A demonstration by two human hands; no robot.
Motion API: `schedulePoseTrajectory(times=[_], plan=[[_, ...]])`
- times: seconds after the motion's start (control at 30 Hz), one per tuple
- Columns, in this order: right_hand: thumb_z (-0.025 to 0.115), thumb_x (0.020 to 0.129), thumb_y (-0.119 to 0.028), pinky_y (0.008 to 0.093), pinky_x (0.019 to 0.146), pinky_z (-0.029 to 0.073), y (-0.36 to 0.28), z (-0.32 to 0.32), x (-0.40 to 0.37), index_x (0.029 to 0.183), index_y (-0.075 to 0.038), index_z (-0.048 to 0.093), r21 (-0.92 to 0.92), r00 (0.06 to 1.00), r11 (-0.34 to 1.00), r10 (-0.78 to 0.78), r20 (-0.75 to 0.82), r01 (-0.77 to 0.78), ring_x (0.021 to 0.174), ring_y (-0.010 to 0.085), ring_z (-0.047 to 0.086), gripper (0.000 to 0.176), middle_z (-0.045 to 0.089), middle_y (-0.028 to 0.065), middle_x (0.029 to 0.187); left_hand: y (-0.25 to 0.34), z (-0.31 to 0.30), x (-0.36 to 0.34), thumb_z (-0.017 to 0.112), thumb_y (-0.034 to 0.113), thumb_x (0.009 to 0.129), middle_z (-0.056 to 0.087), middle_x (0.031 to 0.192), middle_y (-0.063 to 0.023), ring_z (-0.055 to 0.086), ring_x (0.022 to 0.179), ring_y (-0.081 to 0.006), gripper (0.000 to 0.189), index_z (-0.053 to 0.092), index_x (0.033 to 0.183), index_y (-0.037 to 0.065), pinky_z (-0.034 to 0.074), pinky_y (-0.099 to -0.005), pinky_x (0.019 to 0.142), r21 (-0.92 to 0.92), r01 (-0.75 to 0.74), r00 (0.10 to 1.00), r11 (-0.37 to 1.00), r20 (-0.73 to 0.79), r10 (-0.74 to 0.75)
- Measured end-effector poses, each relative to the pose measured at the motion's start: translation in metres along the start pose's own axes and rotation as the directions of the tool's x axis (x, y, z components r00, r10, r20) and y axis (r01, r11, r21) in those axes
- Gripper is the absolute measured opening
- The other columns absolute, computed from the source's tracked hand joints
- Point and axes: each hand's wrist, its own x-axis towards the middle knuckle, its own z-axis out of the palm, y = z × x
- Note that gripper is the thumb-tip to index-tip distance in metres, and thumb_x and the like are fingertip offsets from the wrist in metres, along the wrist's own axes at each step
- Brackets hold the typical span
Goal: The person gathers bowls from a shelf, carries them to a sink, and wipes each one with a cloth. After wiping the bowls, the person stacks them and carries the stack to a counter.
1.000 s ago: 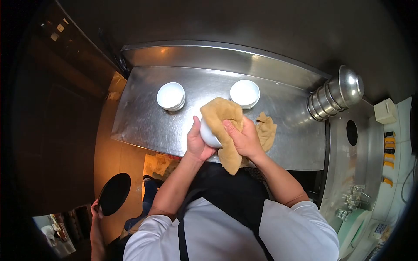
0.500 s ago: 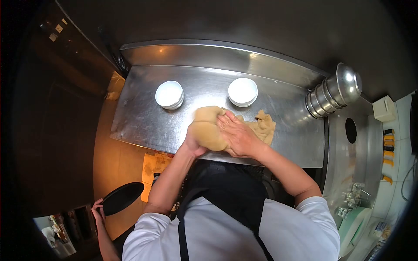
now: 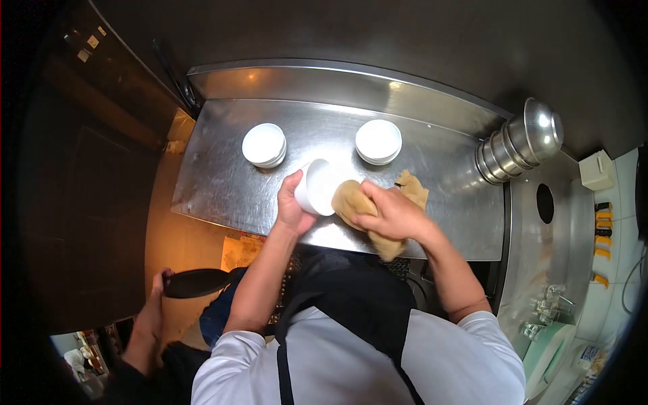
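Observation:
My left hand [image 3: 293,208] grips a white bowl [image 3: 312,192] from its left side, tilted with its opening toward the right. In my right hand [image 3: 391,212] a tan cloth [image 3: 354,201] is bunched up, close to the bowl's rim, and its loose end hangs below my fingers. Behind that hand, a second crumpled tan cloth [image 3: 413,189] lies on the steel table [image 3: 452,223]. Farther back stand two stacks of white bowls, a left stack [image 3: 264,145] and a right stack [image 3: 378,142].
Nested metal bowls [image 3: 516,145] lean at the table's right end, beside a steel counter with a dark round hole [image 3: 545,203]. To the lower left, another person's hand [image 3: 160,280] holds a dark round tray [image 3: 197,283].
The cloth that covered my left hand has come away to the right, bunched in my right hand, and the white bowl now shows. The other person with the tray has come closer.

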Motion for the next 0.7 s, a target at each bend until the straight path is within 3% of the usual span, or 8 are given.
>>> schedulePoseTrajectory(times=[0.13,0.27,0.3,0.4,0.47,0.53,0.63,0.7], plan=[[0.071,0.082,-0.034,0.0478,0.071,0.050,0.000,0.001,0.006,0.091,-0.003,0.062,-0.183,0.981,0.970,-0.137,0.136,0.161,0.079,0.0443,0.062,0.034,0.064,0.0230,0.081,-0.005,0.002,-0.002,0.053,0.029,0.092,0.058,0.129,-0.0143,0.058,0.118,-0.0281,0.054,0.047,0.137,0.000,0.044,-0.0410,0.104,0.222,0.192,0.981,0.956,-0.003,-0.196],[0.071,0.082,-0.024,0.0485,0.077,0.050,-0.020,0.036,0.010,0.094,-0.001,0.064,0.165,0.852,0.977,-0.032,-0.522,0.137,0.085,0.0408,0.064,0.027,0.066,0.0210,0.089,-0.025,0.004,-0.004,0.053,0.028,0.092,0.059,0.126,-0.0166,0.060,0.114,-0.0288,0.051,0.049,0.133,-0.002,0.046,-0.0411,0.101,-0.095,0.295,0.954,0.951,0.077,-0.289],[0.071,0.084,-0.021,0.0464,0.078,0.048,-0.002,0.048,0.009,0.099,0.001,0.062,-0.170,0.772,0.916,-0.398,-0.495,0.363,0.087,0.0406,0.061,0.028,0.063,0.0203,0.093,-0.019,0.007,-0.003,0.053,0.028,0.092,0.059,0.125,-0.0166,0.060,0.113,-0.0286,0.052,0.048,0.133,-0.002,0.047,-0.0408,0.101,-0.080,0.284,0.956,0.955,0.098,-0.276],[0.071,0.085,-0.024,0.0450,0.079,0.047,0.008,0.073,0.005,0.107,0.001,0.058,-0.245,0.787,0.863,-0.504,-0.357,0.442,0.087,0.0405,0.058,0.036,0.060,0.0203,0.093,-0.017,0.007,-0.005,0.054,0.029,0.089,0.059,0.124,-0.0167,0.060,0.113,-0.0280,0.055,0.048,0.134,-0.001,0.047,-0.0399,0.100,0.065,0.196,0.976,0.979,0.083,-0.201],[0.065,0.089,-0.021,0.0443,0.081,0.046,0.008,0.083,0.008,0.114,0.001,0.055,0.267,0.902,0.916,-0.179,-0.393,0.298,0.088,0.0390,0.058,0.034,0.060,0.0195,0.096,-0.024,0.004,0.000,0.056,0.031,0.087,0.059,0.123,-0.0169,0.060,0.112,-0.0274,0.058,0.047,0.135,0.000,0.048,-0.0392,0.099,0.325,0.036,0.998,0.945,0.033,-0.050],[0.061,0.092,-0.018,0.0447,0.082,0.045,-0.002,0.086,0.014,0.111,0.000,0.056,0.881,0.947,0.432,0.153,-0.282,0.192,0.088,0.0384,0.057,0.027,0.060,0.0181,0.096,-0.023,0.004,-0.004,0.060,0.033,0.083,0.059,0.122,-0.0164,0.059,0.112,-0.0261,0.064,0.045,0.137,0.001,0.048,-0.0378,0.099,0.295,0.011,0.994,0.956,0.102,-0.043],[0.063,0.081,-0.011,0.0396,0.078,0.044,0.008,0.075,0.008,0.099,-0.008,0.061,0.125,0.873,0.908,-0.335,-0.354,0.399,0.088,0.0292,0.056,0.019,0.057,0.0104,0.089,-0.012,0.011,-0.002,0.061,0.032,0.083,0.058,0.123,-0.0168,0.059,0.113,-0.0259,0.063,0.045,0.136,0.002,0.048,-0.0381,0.099,0.104,0.067,0.989,0.992,0.127,-0.080],[0.064,0.073,-0.012,0.0365,0.076,0.044,0.023,0.060,0.007,0.092,-0.011,0.063,-0.404,0.792,0.772,-0.589,-0.163,0.491,0.088,0.0228,0.055,0.019,0.053,0.0053,0.085,-0.011,0.007,0.000,0.058,0.035,0.085,0.059,0.124,-0.0178,0.060,0.113,-0.0265,0.062,0.047,0.134,-0.002,0.047,-0.0389,0.101,0.253,0.113,0.990,0.961,0.056,-0.131]])
